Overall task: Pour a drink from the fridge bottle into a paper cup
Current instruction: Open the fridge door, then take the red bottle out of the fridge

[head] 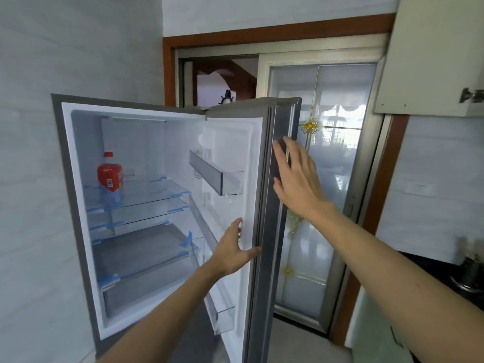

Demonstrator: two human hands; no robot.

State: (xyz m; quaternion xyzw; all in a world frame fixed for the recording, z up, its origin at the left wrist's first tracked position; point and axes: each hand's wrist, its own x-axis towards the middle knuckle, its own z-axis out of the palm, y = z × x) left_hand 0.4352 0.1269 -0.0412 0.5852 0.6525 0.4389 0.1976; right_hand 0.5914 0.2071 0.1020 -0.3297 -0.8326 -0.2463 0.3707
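The fridge (78, 205) stands open in front of me, its door (262, 205) swung out to the right. A clear bottle (110, 176) with a red cap and red label stands upright on the top glass shelf at the back left. My left hand (233, 250) rests with spread fingers on the inner side of the door near its edge. My right hand (296, 176) lies flat and open on the door's outer edge, higher up. Neither hand holds anything. No paper cup is in view.
Glass shelves (146, 195) and door bins (217, 176) look bare apart from the bottle. A glass sliding door (322, 179) is behind the fridge door. A wall cabinet (432, 61) hangs at the upper right above a dark counter with a metal pot (468, 276).
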